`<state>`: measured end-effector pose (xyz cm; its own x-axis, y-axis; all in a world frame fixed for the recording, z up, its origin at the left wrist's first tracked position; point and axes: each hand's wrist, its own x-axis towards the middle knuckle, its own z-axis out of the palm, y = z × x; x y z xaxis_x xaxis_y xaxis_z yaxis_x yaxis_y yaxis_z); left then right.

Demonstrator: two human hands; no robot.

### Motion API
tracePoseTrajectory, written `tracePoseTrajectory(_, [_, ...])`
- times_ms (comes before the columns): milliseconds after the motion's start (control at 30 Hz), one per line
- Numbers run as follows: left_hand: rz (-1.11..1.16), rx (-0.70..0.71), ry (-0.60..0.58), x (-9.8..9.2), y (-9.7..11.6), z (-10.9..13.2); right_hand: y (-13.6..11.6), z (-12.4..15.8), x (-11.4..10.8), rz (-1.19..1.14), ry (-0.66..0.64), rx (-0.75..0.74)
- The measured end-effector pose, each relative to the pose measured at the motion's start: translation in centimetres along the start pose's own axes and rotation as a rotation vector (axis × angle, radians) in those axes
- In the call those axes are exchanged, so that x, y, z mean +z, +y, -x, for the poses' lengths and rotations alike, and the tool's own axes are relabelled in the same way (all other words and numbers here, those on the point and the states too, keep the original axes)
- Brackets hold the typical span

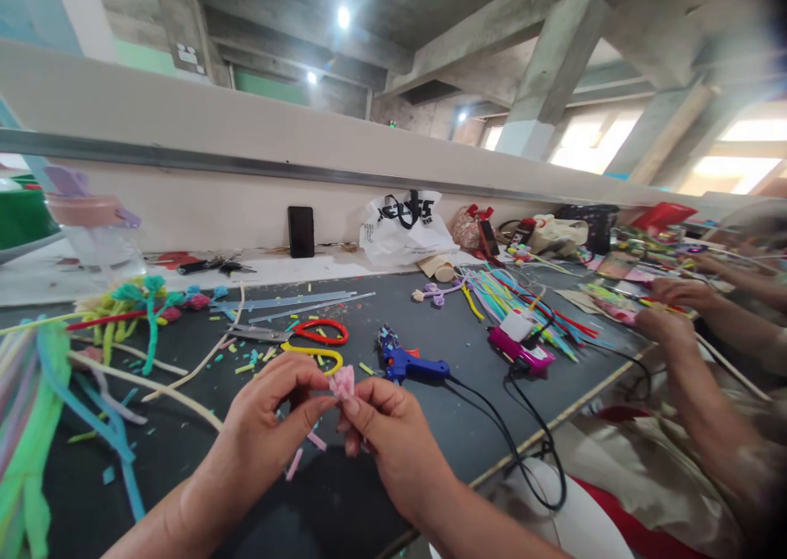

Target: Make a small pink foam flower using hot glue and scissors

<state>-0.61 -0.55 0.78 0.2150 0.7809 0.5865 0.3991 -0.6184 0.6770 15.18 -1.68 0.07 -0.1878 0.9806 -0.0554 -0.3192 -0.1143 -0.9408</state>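
A small pink pipe-cleaner flower (343, 382) sits pinched between both of my hands above the dark table (467, 428). My left hand (270, 420) is closed, thumb and fingers gripping the flower's left side. My right hand (384, 428) is closed on its right side, with loose pink strands hanging below. Just beyond my hands lie a blue glue gun (409, 365), red-handled scissors (307, 330) and yellow-handled scissors (316, 354).
Coloured pipe cleaners (37, 411) pile at the left, more (516, 297) at centre right with a pink glue gun (520, 350). Black cords (522, 444) trail to the table edge. A phone (301, 231) and white bag (406, 227) lean on the wall. Another person's hands (667, 309) work at right.
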Motion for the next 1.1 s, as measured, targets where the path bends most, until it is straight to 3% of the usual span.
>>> tracePoseTrajectory(300, [0.06, -0.167, -0.013, 0.6, 0.1, 0.3, 0.9, -0.1, 0.2, 0.068, 0.036, -0.077])
tracePoseTrajectory(733, [0.216, -0.296, 0.01, 0.9, 0.8, 0.3, 0.9, 0.0, 0.1, 0.094, 0.035, -0.102])
tracePoseTrajectory(1000, [0.203, -0.116, 0.032, 0.8, 0.5, 0.5, 0.2, 0.5, 0.3, -0.211, -0.048, 0.078])
tracePoseTrajectory(1100, [0.247, -0.16, 0.035, 0.8, 0.7, 0.4, 0.0, 0.5, 0.4, -0.205, -0.033, 0.072])
